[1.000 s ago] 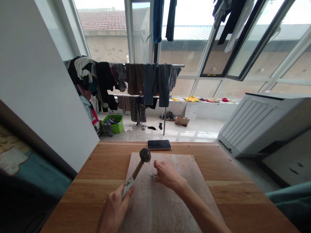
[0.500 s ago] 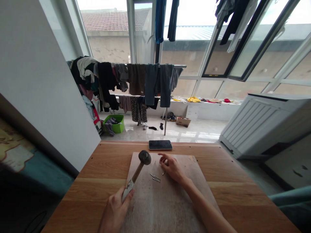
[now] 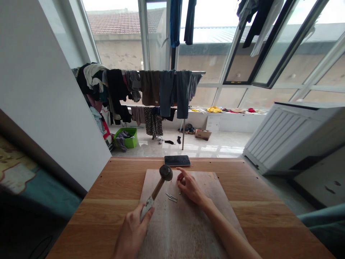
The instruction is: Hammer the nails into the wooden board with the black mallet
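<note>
My left hand [image 3: 132, 230] grips the pale wooden handle of a hammer [image 3: 159, 184]. Its dark round head hangs just above the far part of a pale wooden board [image 3: 185, 226]. My right hand [image 3: 191, 187] rests on the board right of the hammer head, index finger stretched toward it, fingers loosely apart and nothing visible in them. A few loose nails [image 3: 171, 197] lie on the board between my hands, and one more nail [image 3: 180, 193] lies by my right palm. Whatever sits under the hammer head is hidden.
The board lies on a brown wooden table [image 3: 107, 194]. A dark phone [image 3: 177, 160] lies flat at the table's far edge. Beyond are a laden clothes rack [image 3: 151, 90], a green basket [image 3: 126, 137], a white wall at left and a white cabinet [image 3: 291, 133] at right.
My right hand let go of the nails and moved up the board toward the far edge. The hammer head shifted right and slightly forward, closer to my right fingers.
</note>
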Demonstrator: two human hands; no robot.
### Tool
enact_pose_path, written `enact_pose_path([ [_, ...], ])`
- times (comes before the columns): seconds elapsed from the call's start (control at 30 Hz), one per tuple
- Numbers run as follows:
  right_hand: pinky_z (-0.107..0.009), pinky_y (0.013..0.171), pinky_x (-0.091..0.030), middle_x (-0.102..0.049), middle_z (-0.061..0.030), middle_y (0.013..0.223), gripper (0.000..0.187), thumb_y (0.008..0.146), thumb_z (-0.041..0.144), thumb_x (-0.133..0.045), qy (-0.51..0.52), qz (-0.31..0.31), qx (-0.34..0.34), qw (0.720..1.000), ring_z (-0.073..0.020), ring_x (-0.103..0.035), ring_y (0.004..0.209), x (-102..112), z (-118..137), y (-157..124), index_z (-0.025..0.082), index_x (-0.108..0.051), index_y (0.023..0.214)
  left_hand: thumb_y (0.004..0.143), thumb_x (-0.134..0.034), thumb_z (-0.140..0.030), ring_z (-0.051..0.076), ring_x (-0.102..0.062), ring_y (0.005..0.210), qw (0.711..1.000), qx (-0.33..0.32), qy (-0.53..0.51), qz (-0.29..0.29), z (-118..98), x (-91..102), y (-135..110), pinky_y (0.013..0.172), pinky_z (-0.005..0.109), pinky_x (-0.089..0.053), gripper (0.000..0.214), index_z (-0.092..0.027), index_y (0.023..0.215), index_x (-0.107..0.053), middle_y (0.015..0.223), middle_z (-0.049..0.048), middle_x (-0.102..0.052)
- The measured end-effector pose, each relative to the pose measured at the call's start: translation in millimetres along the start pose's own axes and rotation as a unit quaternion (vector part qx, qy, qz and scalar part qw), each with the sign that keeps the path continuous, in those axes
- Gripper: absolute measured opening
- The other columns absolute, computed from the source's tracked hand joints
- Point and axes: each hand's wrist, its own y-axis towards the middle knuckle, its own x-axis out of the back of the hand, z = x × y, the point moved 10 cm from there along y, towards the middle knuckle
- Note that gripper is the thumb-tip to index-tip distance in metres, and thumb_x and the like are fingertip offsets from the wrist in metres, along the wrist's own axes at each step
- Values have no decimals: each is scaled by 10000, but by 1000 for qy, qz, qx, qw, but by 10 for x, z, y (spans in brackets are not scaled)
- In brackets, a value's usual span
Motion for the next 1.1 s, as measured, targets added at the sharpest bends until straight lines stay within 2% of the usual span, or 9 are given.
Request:
enact_pose_path([
  [0.17,-317,835,-497,-675,-20,924,632,776,84,-540,-3,-16,-19,1000,-169,-619,808,4,-57,1,190,-476,1396,991,-482,-414,210,-707,738,998,-18,59,3,-178,-104,64,634,246,-402,284,-221,884,-661,775,52,-736],
  [0.37,-331,896,-482,-682,-70,1103,781,683,11,-545,-16,-18,-29,999,-214,-627,973,15,-75,-9,226,-460,1429,997,-487,-405,215,-711,754,995,-27,92,10,-213,-243,101,632,248,-390,279,-212,897,-662,794,66,-739],
  [0.5,-322,856,-487,-678,-40,973,726,718,24,-538,-15,-12,-27,999,-200,-630,892,-4,-81,2,202,-463,1419,990,-500,-400,217,-721,763,994,-19,110,10,-202,-195,111,618,241,-387,264,-215,911,-671,784,66,-740],
  [0.6,-329,852,-482,-665,-29,946,610,776,74,-547,-11,-12,-18,1000,-189,-625,875,98,-37,-17,196,-476,1369,987,-503,-414,204,-712,721,995,-28,98,13,-219,-125,109,618,239,-397,280,-220,888,-680,757,46,-735],
  [0.67,-329,856,-475,-662,-25,946,456,800,103,-551,-20,12,0,1000,-184,-619,879,181,58,-61,200,-532,1245,991,-489,-428,199,-710,718,997,-31,70,8,-209,-71,96,633,237,-417,304,-223,882,-684,755,38,-736],
  [0.77,-299,808,-469,-659,-28,935,322,770,72,-558,-67,103,40,992,-181,-605,867,171,299,-179,199,-565,1066,988,-475,-427,212,-729,798,999,-19,38,-4,-140,-8,78,679,233,-447,307,-229,904,-694,827,52,-764],
  [0.93,-334,797,-452,-672,-110,998,317,761,-1,-531,-277,190,124,934,-246,-587,935,-84,696,-313,171,-618,1013,961,-461,-446,244,-744,870,1000,3,17,-17,-1,47,65,698,238,-473,327,-234,919,-707,889,80,-785],
  [1.0,-348,770,-448,-675,-134,954,247,815,20,-521,-323,210,139,912,-256,-594,884,-184,743,-302,154,-640,984,950,-460,-457,248,-745,881,1000,0,7,-19,30,68,47,714,243,-484,339,-232,935,-713,900,81,-788],
  [1.1,-331,740,-444,-670,-115,874,227,803,17,-541,-309,221,132,916,-240,-603,822,-170,685,-236,155,-665,934,944,-455,-464,244,-743,922,1000,0,-11,-11,90,84,6,752,245,-498,354,-235,984,-722,957,77,-795],
])
